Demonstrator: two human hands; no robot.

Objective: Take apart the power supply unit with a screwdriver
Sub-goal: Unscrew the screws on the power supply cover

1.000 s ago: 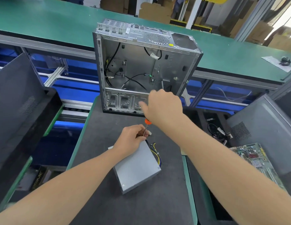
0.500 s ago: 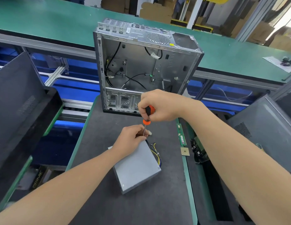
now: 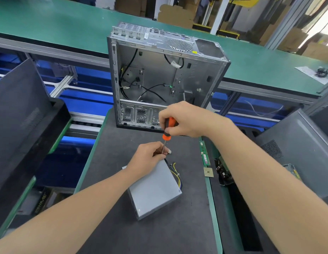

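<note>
A grey metal power supply unit (image 3: 154,191) lies on the dark mat (image 3: 112,226), with a bundle of coloured wires (image 3: 176,176) coming out of its far right side. My left hand (image 3: 148,156) rests on the unit's far corner and its fingers pinch the thin shaft of the screwdriver. My right hand (image 3: 185,119) grips the orange and black handle of the screwdriver (image 3: 167,130) from above. The tool stands nearly upright, and its tip is hidden behind my left fingers.
An empty computer case (image 3: 168,76) stands open just behind my hands. Memory sticks (image 3: 204,155) and a chip (image 3: 208,172) lie on the green strip at right. Grey case panels lean at far left (image 3: 22,114) and far right (image 3: 297,143). A green bench (image 3: 68,24) runs behind.
My right hand has turned on the screwdriver handle, so that the orange and black grip shows below my fingers. My left hand stays on the shaft and the unit has not moved.
</note>
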